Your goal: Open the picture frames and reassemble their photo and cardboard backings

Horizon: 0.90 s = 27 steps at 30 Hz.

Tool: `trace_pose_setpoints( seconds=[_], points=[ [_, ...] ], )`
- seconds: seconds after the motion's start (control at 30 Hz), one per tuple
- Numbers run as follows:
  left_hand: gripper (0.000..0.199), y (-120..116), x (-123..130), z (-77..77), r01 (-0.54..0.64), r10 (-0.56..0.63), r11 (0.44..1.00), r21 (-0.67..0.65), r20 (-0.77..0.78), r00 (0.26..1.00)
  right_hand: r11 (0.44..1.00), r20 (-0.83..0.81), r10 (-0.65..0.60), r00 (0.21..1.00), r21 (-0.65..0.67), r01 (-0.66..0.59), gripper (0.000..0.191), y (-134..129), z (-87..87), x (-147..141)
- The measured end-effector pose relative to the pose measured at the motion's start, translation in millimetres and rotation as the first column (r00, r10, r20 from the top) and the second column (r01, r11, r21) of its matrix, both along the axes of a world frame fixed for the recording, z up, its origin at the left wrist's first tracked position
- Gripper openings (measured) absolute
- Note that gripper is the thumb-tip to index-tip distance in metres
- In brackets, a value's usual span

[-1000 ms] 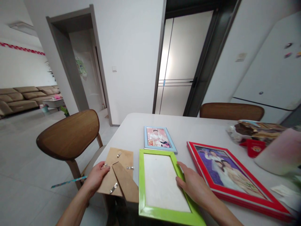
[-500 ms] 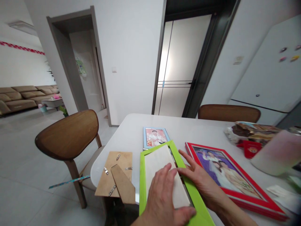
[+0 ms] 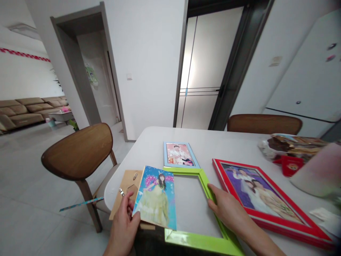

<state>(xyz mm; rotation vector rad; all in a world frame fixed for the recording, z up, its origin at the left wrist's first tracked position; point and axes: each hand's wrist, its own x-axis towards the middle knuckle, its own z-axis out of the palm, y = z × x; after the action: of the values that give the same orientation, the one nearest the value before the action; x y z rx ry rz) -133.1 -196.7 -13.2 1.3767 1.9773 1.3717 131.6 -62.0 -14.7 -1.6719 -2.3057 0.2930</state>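
Note:
My left hand pinches the left edge of a photo print that shows a figure in a pale yellow dress on blue. The print is tilted over the left part of a lime green picture frame, whose opening shows the white tabletop. With thumb and fingers, my right hand grips the frame's right side. Partly hidden behind the print and my left hand lies a brown wooden backing board with metal clips. Just beyond the green frame is a light blue picture frame with a photo in it.
A large red picture frame lies to the right on the white table. Behind it are a bag of food, a red packet and a frosted jug. Brown chairs stand left and behind.
The photo has come out of the green frame and now faces up in my left hand, held to the left. The green frame has turned over, front side up, with my right hand on it.

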Motion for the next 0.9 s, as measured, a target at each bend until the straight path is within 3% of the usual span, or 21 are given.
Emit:
trace_pose_setpoints(
  seconds=[0.13,0.27,0.4,0.47,0.57,0.63,0.7,0.77,0.83,0.9],
  points=[
    [0.043,-1.0,-5.7,-10.9,-0.006,-0.016,0.994,-0.108,-0.199,0.98,0.999,0.097,0.029,0.995,-0.023,-0.027,0.039,-1.2,-2.6,-3.0],
    [0.042,-1.4,-7.4,-11.8,-0.003,-0.036,0.995,-0.101,-0.383,0.923,0.999,0.102,0.04,0.994,-0.026,-0.038,0.036,-0.6,-4.1,0.2],
    [0.041,-2.1,-6.9,-13.4,0.024,-0.053,0.997,-0.067,-0.471,0.88,0.991,-0.064,0.065,0.996,0.118,-0.057,0.039,-2.8,1.2,-6.5],
    [0.039,-1.8,-3.8,-13.1,0.049,-0.064,0.998,-0.043,-0.499,0.864,0.993,-0.246,0.09,0.965,0.09,-0.07,0.042,-6.5,3.7,-19.2],
    [0.044,-0.2,5.8,-10.8,0.126,-0.113,0.992,-0.012,-0.537,0.836,0.971,-0.573,-0.001,0.82,-0.197,-0.136,0.05,-14.1,1.3,-48.7],
    [0.051,1.6,14.8,-9.6,0.225,-0.199,0.974,-0.024,-0.564,0.802,0.881,-0.726,-0.162,0.668,-0.411,-0.233,0.055,-19.0,-2.1,-70.0],
    [0.059,4.3,23.6,-9.9,0.335,-0.303,0.94,-0.06,-0.592,0.747,0.772,-0.802,-0.297,0.518,-0.521,-0.365,0.052,-23.2,-0.7,-87.8],
    [0.064,8.4,30.2,-10.9,0.398,-0.362,0.914,-0.081,-0.606,0.709,0.711,-0.842,-0.363,0.399,-0.527,-0.466,0.042,-27.3,9.6,-99.3],
    [0.065,13.4,34.0,-10.2,0.424,-0.359,0.905,-0.034,-0.595,0.719,0.717,-0.871,-0.376,0.315,-0.489,-0.496,0.036,-31.9,27.6,-104.0],
    [0.059,18.4,36.6,-4.7,0.435,-0.326,0.896,0.088,-0.534,0.78,0.749,-0.905,-0.336,0.26,-0.425,-0.509,0.038,-36.7,46.5,-103.5]
  ],
)
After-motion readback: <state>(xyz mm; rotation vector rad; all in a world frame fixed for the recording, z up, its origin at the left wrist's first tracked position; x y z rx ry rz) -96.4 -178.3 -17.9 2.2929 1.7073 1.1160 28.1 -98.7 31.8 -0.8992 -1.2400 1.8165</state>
